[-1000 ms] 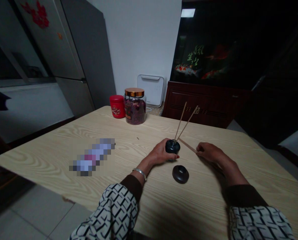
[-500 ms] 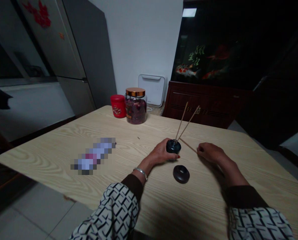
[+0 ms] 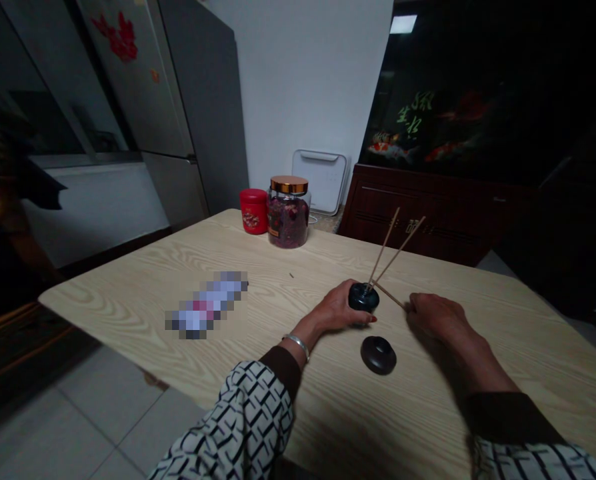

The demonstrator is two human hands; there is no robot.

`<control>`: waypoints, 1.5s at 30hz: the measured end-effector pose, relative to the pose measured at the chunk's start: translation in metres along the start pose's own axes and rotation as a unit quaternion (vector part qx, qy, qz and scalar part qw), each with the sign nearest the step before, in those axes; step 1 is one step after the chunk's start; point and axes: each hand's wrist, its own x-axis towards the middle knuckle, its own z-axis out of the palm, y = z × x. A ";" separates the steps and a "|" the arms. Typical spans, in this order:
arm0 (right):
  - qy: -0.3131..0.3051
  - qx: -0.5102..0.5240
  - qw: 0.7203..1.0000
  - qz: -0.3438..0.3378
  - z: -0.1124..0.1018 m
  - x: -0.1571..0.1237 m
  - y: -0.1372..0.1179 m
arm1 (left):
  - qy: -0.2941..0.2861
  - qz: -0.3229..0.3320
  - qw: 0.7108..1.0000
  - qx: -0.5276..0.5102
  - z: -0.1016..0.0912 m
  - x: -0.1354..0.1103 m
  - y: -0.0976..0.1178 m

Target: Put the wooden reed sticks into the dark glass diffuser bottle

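My left hand [image 3: 332, 308] is closed round the side of a small, dark, glossy pot [image 3: 362, 301] on the table, with the thumb at its near side. Two thin brown sticks [image 3: 384, 248] stand tilted in the pot's opening. A third thin brown stick [image 3: 391, 295] is pinched in my right hand [image 3: 441, 323], to the right of the pot. Its far end reaches the pot's rim; whether it is inside cannot be told. In front of the pot lies a round, dark lid-like piece [image 3: 377, 357], touched by neither hand.
A blurred-out long packet [image 3: 205, 307] lies on the wooden table [image 3: 298, 373] at left. At the back stand a red canister [image 3: 253, 212] and a copper-lidded jar [image 3: 288, 217]. A fish tank [image 3: 438, 100] is behind. Part of another person [image 3: 3, 200] shows far left.
The view has swung left, so everything sits further right in the picture. Both hands keep their holds on the pot and the stick. More of the person at far left shows.
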 end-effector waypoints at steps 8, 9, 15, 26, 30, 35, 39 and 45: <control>0.007 0.016 1.000 0.001 -0.003 -0.003 -0.001 | 0.000 0.004 1.000 0.004 0.000 0.000 0.000; 0.008 0.015 1.000 0.003 -0.003 -0.003 -0.001 | -0.001 0.004 1.000 0.001 0.000 0.000 0.001; 0.008 0.051 0.999 0.008 -0.013 -0.004 0.008 | 0.001 -0.004 1.000 0.003 0.000 0.000 0.000; 0.396 0.703 0.590 -0.036 -0.089 -0.043 -0.006 | -0.005 0.009 1.000 0.001 0.001 0.002 -0.007; 0.428 0.701 0.566 -0.067 -0.095 -0.051 -0.026 | 0.000 0.006 1.000 -0.007 0.001 0.003 -0.007; 0.415 0.663 0.617 -0.091 -0.090 -0.046 -0.041 | -0.003 0.007 1.000 -0.012 0.001 0.002 -0.006; 0.385 0.656 0.641 -0.101 -0.083 -0.039 -0.049 | -0.010 0.005 1.000 -0.021 0.001 0.002 -0.007; 0.256 0.598 0.749 -0.126 -0.063 -0.026 -0.054 | -0.003 0.013 1.000 0.008 0.000 0.002 -0.005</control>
